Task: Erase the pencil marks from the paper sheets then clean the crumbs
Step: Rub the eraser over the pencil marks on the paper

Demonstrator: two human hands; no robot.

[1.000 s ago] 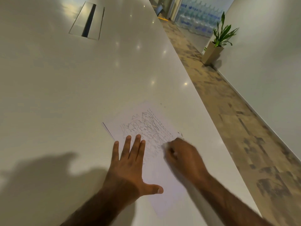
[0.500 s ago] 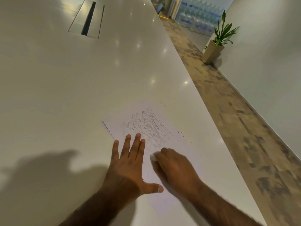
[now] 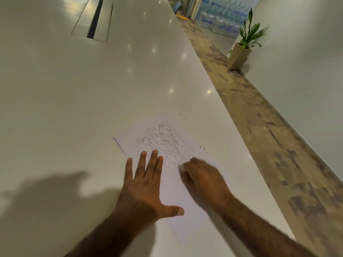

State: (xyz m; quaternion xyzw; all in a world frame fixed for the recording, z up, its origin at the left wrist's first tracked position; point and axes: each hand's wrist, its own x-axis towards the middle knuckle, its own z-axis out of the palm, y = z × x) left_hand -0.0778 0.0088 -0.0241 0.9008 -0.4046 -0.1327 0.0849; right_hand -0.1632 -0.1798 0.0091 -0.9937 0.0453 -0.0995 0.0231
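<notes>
A white paper sheet [image 3: 148, 130] with grey pencil scribbles [image 3: 165, 140] lies on the white table [image 3: 74, 101]. My left hand [image 3: 146, 184] lies flat on the sheet's left part, fingers spread, pinning it down. My right hand [image 3: 202, 177] is closed around a small white eraser [image 3: 181, 168], whose tip peeks out at the fingers and touches the paper just below the scribbles. The hand is blurred. A few dark crumbs [image 3: 203, 148] lie at the sheet's right edge.
A metal cable hatch [image 3: 92, 19] is set in the table far back. The table's right edge [image 3: 232, 127] runs diagonally beside a patterned floor. A potted plant [image 3: 243, 47] stands by the wall, with stacked water bottles [image 3: 222, 13] behind.
My right hand with the eraser slid left and down across the sheet, then back up and right toward the scribbles. My left hand stayed flat in place.
</notes>
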